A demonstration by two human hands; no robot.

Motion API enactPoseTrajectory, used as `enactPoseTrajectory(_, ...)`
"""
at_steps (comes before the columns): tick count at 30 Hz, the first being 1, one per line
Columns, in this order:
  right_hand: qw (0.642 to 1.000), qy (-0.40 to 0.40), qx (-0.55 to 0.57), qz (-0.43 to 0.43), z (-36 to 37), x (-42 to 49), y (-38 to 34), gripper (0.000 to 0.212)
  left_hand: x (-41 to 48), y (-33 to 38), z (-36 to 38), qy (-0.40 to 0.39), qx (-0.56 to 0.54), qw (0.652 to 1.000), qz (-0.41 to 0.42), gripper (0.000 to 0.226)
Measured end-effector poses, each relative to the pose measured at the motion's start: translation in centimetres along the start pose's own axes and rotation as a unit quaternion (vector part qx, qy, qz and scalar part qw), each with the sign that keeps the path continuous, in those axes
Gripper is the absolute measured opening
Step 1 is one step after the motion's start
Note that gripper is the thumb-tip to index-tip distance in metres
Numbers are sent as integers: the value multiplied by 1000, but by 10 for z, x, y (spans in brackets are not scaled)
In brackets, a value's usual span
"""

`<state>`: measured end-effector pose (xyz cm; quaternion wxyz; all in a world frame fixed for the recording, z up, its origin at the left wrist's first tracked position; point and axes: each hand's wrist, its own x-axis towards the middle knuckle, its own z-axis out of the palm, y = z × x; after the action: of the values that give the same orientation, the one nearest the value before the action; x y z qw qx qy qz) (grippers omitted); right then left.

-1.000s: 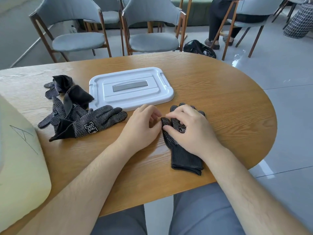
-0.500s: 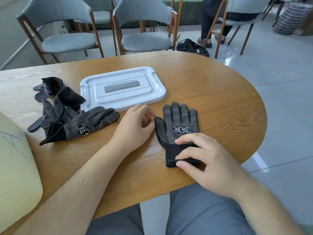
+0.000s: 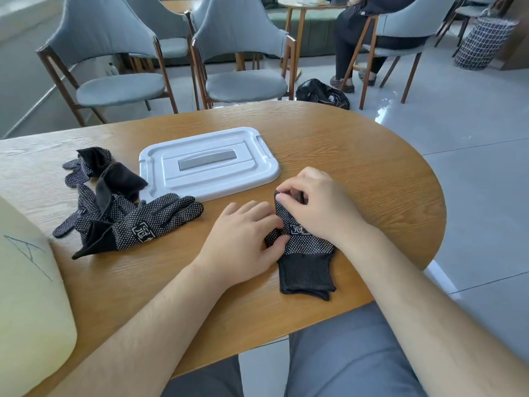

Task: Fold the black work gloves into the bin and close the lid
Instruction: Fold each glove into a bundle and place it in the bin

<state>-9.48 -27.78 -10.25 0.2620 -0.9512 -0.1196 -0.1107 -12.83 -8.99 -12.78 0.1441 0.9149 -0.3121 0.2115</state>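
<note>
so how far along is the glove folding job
Done: nothing visibly packed; the lid lies off on the table. In hand: one glove near the table edge, the right hand pinching its finger end, the left hand holding its side. Left: the pile of loose gloves needs folding, everything goes into the pale container at the left, probably the bin, then the lid goes on.

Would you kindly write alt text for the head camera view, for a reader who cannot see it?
A person's right hand pinches the finger end of a black dotted glove lying on a wooden table, while the left hand touches its side. Behind lies a white lid, flat, and to the left a loose pile of gloves.
</note>
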Motion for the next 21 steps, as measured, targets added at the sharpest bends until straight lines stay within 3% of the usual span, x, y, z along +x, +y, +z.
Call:
enactPoseTrajectory(3,999,1,-36,26,16,10,5,22,-2,-1,-1,-1,2,1000,-7,25)
enactPoseTrajectory(11,993,109,-7,34,21,8,22,21,-3,-2,-1,0,-23,1000,-15,26)
enactPoseTrajectory(16,994,89,11,56,18,3,32,14,-2,3,4,-27,-39,999,-22,44)
enactPoseTrajectory(21,989,130,45,59,19,2,31,12,-2,1,6,-46,-36,998,-29,47)
